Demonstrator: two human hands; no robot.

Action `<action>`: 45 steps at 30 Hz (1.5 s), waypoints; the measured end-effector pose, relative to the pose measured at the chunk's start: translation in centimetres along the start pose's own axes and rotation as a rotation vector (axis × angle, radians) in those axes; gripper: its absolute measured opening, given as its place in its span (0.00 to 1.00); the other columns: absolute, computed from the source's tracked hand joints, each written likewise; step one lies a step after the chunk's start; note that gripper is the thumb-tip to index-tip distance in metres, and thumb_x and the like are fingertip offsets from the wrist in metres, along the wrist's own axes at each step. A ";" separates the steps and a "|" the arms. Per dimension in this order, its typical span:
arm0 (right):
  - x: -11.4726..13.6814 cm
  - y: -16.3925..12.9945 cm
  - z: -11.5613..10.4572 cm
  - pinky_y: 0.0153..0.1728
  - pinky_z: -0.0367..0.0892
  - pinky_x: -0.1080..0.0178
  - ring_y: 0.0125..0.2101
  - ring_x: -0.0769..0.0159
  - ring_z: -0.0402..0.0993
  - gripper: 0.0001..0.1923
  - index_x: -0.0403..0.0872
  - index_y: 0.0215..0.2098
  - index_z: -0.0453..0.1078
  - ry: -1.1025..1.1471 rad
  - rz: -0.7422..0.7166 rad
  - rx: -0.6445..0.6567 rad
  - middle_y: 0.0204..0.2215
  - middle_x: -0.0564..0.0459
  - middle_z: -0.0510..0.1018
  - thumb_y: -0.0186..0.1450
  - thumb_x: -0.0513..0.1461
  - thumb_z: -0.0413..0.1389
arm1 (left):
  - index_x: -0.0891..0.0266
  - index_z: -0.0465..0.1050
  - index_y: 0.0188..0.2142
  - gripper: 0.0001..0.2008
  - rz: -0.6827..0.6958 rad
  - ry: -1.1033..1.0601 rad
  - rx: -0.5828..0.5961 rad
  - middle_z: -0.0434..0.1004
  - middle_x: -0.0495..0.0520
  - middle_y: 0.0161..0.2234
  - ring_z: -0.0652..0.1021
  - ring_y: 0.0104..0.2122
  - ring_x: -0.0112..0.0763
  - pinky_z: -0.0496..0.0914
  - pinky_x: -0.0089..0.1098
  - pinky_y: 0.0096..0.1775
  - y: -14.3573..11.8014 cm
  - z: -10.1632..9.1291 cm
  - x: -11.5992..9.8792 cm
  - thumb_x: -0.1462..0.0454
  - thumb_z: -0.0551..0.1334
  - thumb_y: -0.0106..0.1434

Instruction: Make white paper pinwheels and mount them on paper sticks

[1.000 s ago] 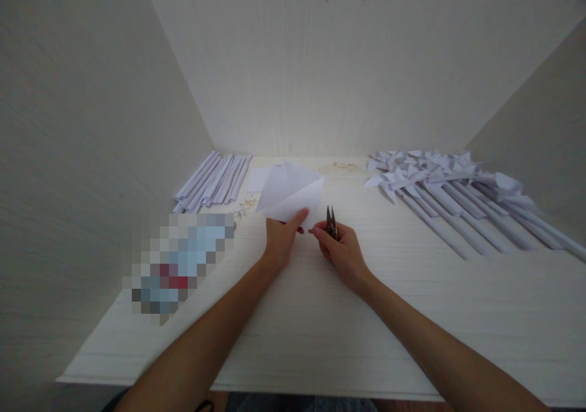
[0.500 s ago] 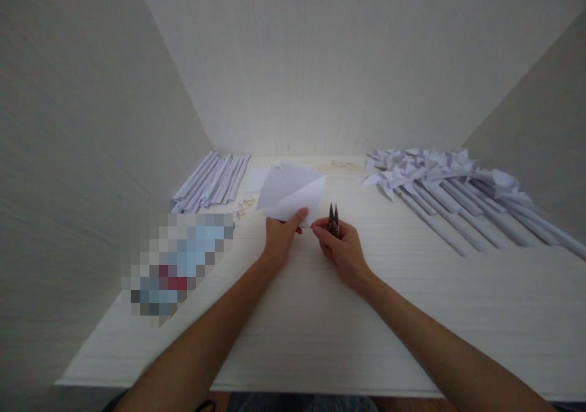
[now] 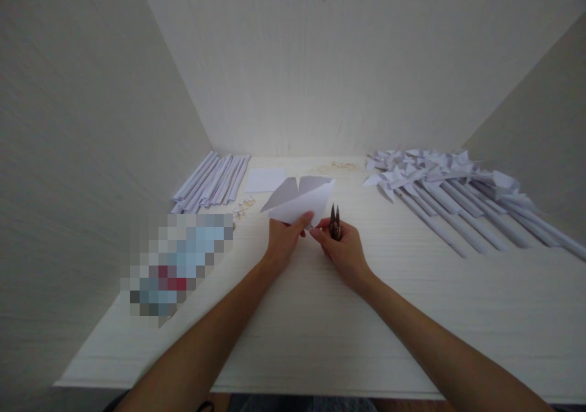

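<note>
We have the folded white paper (image 3: 300, 203) pinched at its near corner by our left hand (image 3: 284, 243), thumb on top and fingers beneath, so the sheet lifts off the table (image 3: 320, 314) and fans away from us toward the back wall. Our right hand (image 3: 341, 250) is closed around the small snips (image 3: 334, 223), their dark blades pointing up and standing just beside the paper's right edge; its forefinger and thumb also meet the same corner that the left hand holds. A notch shows in the far edge of the paper, where two flaps part. To do this step well, we judge that the paper should be held taut and close to the spot being worked, so the layers do not slide apart, and that the blades should stay turned away from the left fingertips, which sit very near them. We would keep the fold lines matched and work along the crease, not across it. To the left lie rolled paper sticks (image 3: 211, 181) in a neat row, with a flat white sheet (image 3: 265, 180) beyond the hands; to the right is a heap of finished paper pinwheels (image 3: 439, 180) on their sticks, well apart from our hands. A blurred patch covers something at the left of the table.
</note>
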State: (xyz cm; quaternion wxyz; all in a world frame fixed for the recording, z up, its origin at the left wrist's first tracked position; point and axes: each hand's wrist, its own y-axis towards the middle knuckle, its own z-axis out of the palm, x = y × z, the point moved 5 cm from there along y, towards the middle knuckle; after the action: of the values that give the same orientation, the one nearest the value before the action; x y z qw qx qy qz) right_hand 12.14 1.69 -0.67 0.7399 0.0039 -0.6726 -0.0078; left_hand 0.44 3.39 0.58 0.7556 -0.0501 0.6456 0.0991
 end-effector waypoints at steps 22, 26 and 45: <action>0.3 0.1 -0.2 0.13 0.44 0.69 0.13 0.77 0.48 0.16 0.47 0.19 0.56 -0.101 -0.057 -0.026 0.11 0.63 0.55 0.53 0.48 0.54 | 0.66 0.68 0.23 0.10 -0.030 -0.046 0.066 0.68 0.48 0.19 0.66 0.16 0.20 0.61 0.22 0.16 -0.1 0.5 0.5 0.62 0.64 0.43; 0.4 0.1 -0.2 0.13 0.44 0.69 0.12 0.77 0.48 0.16 0.46 0.19 0.56 -0.089 -0.054 -0.044 0.11 0.63 0.55 0.54 0.48 0.53 | 0.66 0.69 0.23 0.10 -0.039 -0.056 0.051 0.70 0.49 0.20 0.67 0.17 0.21 0.61 0.22 0.16 -0.4 0.7 0.4 0.61 0.64 0.43; 0.2 0.1 -0.2 0.12 0.45 0.71 0.12 0.78 0.48 0.13 0.46 0.21 0.58 -0.012 -0.048 -0.035 0.10 0.64 0.55 0.55 0.46 0.53 | 0.66 0.69 0.24 0.10 -0.047 -0.074 -0.057 0.70 0.48 0.20 0.67 0.17 0.21 0.61 0.23 0.16 -1.1 0.9 0.5 0.62 0.64 0.42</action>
State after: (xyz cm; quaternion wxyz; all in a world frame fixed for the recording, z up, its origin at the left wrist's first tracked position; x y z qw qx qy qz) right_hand 12.38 1.80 -0.47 0.7355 0.0069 -0.6765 -0.0372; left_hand 1.60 2.49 0.22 0.7794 -0.0831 0.6127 0.1017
